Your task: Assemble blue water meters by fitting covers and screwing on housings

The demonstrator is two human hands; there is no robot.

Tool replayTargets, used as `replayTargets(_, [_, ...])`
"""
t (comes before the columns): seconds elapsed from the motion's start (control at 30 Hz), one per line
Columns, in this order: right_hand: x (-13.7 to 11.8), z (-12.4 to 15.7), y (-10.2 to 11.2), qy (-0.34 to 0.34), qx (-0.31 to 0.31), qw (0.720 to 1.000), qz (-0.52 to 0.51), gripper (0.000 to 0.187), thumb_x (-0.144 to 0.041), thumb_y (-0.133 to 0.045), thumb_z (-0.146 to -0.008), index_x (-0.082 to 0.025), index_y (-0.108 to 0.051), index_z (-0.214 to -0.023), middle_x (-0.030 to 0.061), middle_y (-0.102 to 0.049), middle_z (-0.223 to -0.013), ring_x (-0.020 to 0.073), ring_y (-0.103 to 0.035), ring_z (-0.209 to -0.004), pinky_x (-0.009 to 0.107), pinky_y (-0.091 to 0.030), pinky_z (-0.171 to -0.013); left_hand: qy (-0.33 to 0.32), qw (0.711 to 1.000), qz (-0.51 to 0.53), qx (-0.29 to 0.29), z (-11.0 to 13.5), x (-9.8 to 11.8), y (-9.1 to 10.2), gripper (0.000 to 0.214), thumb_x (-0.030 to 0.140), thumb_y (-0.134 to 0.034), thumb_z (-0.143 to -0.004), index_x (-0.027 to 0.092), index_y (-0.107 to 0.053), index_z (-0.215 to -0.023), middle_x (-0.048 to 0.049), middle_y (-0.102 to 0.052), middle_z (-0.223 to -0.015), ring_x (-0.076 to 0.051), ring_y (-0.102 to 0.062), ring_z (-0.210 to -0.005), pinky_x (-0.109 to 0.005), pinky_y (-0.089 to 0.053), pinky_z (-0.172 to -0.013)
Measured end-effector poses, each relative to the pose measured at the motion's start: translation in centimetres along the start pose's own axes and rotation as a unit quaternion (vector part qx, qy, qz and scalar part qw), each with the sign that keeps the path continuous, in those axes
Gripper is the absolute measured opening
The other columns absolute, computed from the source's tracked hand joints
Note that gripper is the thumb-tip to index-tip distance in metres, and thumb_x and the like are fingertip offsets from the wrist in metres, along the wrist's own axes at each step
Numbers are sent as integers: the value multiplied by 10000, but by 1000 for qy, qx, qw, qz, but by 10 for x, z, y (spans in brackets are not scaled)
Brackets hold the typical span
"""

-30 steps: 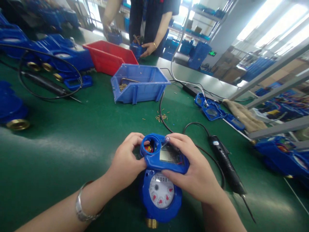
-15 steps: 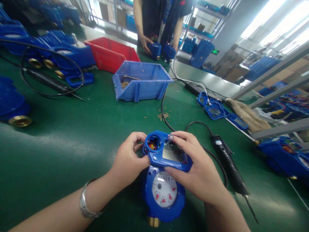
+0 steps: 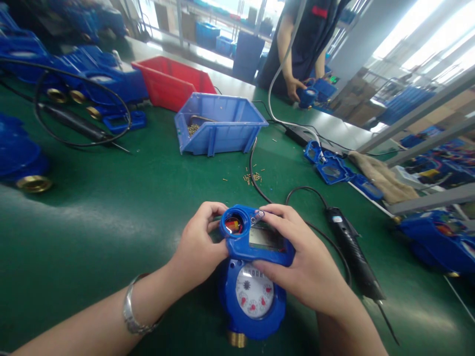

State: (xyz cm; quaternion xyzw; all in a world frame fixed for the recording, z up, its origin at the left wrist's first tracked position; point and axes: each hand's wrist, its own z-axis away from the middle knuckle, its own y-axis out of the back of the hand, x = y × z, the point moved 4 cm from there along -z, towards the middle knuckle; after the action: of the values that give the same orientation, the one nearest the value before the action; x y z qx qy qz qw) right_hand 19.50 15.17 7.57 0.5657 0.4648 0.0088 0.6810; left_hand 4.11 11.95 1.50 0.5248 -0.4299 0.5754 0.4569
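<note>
A blue water meter with a white dial and a brass fitting at its near end lies on the green mat. On top of it sits a blue electronic cover with a small screen and a round opening showing red and yellow parts. My left hand grips the cover's left side, fingers curled round the opening. From the right, my right hand clasps the cover, its forefinger at the top edge by a small clear part.
A black electric screwdriver with its cable lies to the right. Loose brass screws are scattered ahead. A blue bin and red bin stand beyond. More blue meters lie left. Another person works at the far side.
My hands and the cover have barely shifted on the meter. The person at the far side has moved to the right along the table.
</note>
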Motion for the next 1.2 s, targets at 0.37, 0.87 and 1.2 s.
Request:
replayTargets(0.37, [0,1,2,17,14,1000,8,531,-195,-680,-694,-190,-525,-1201,120,-490,-1223,268,-491,-1137,421,-458,-943,-3,995,-40,-96,-2,-1,-3,326,246,-643,-710,195,-599,-1029,-81,-581,-1165,-234,-548,-1098,-377,-484,-902])
replayTargets(0.87, [6,0,1,-10,-18,1000,-16,522,-175,-677,-701,-207,-520,-1198,101,-473,-1226,252,-479,-1138,418,-442,-949,41,958,25,-281,-8,-2,6,533,278,-624,-780,229,-467,-1287,-68,-494,-1351,-243,-500,-1186,-389,-404,-995])
replayTargets(1.2, [8,-2,-7,25,-7,999,-38,500,-132,-699,-672,-203,-505,-1128,96,-463,-1178,238,-475,-1108,410,-441,-929,98,958,135,-234,-1,-6,0,682,522,-641,-721,190,-423,-1275,-91,-547,-1263,-292,-457,-1206,-390,-362,-1006])
